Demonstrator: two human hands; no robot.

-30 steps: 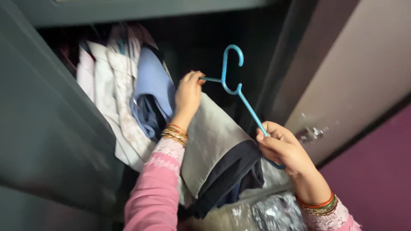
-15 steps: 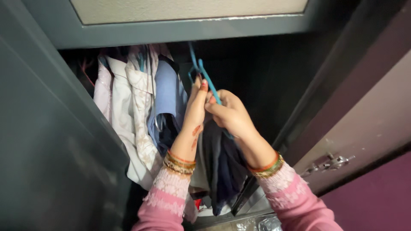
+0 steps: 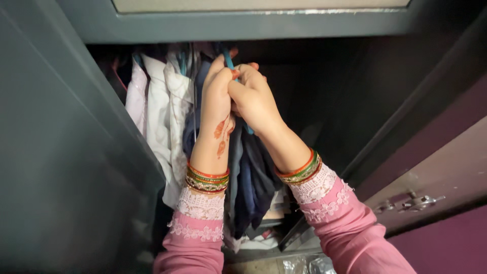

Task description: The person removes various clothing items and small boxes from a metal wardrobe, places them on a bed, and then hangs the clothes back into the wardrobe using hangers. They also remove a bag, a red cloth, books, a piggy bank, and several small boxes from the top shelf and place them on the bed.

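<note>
Both my hands are raised inside a dark grey metal wardrobe (image 3: 61,152). My left hand (image 3: 217,96) and my right hand (image 3: 253,99) press together around a blue plastic hanger (image 3: 229,62), of which only a short piece shows above my fingers. The hanger's hook is hidden near the top of the opening. A dark navy and grey garment (image 3: 248,177) hangs down from it between my wrists.
White, patterned and blue clothes (image 3: 162,122) hang to the left of my hands. The open wardrobe door (image 3: 436,167) with a metal latch (image 3: 413,202) stands at the right. A shiny crinkled plastic package (image 3: 304,265) lies at the bottom.
The hanger with its garment went from held out flat in front of the wardrobe up into it. My hands came together and rose toward the top of the opening.
</note>
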